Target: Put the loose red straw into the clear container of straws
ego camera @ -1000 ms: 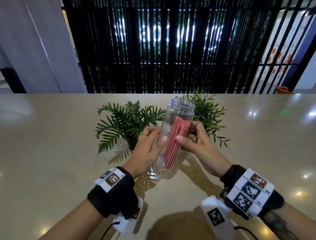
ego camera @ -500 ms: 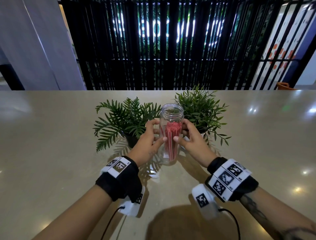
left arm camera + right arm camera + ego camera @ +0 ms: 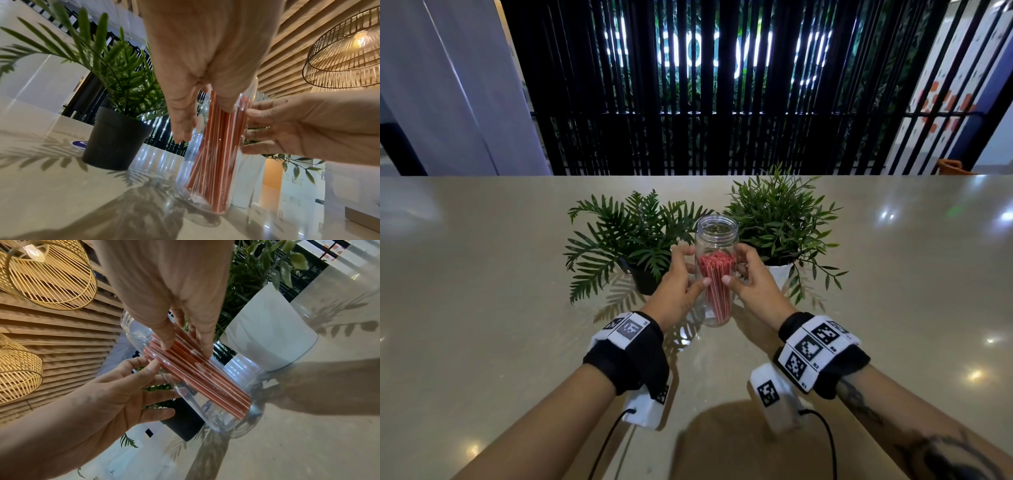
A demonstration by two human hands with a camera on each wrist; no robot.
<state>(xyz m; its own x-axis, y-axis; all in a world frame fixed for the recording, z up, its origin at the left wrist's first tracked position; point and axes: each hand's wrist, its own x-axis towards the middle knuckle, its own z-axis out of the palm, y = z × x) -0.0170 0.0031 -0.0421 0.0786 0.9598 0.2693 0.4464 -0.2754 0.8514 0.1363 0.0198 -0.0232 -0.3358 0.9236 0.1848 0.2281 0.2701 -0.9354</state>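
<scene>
The clear container [image 3: 717, 240] stands upright on the table between two potted plants, its mouth uncovered. A bundle of red straws [image 3: 717, 284] leans inside it. My left hand [image 3: 681, 274] holds its left side, thumb in front and fingers round the back. On the other side my right hand [image 3: 748, 270] holds it the same way. In the left wrist view the container [image 3: 205, 186] sits on the table below my left hand [image 3: 195, 65], with the right hand [image 3: 308, 126] touching it. No straw lies loose outside the container.
A fern in a black pot [image 3: 643, 281] stands just left of the container and a leafy plant in a white pot [image 3: 779, 274] just right. The beige table [image 3: 482, 274] runs wide on both sides. A black slatted screen rises behind its far edge.
The container was tilted and raised toward me; it has been moved away, turned upright and set between the plants. Both hands stayed on it.
</scene>
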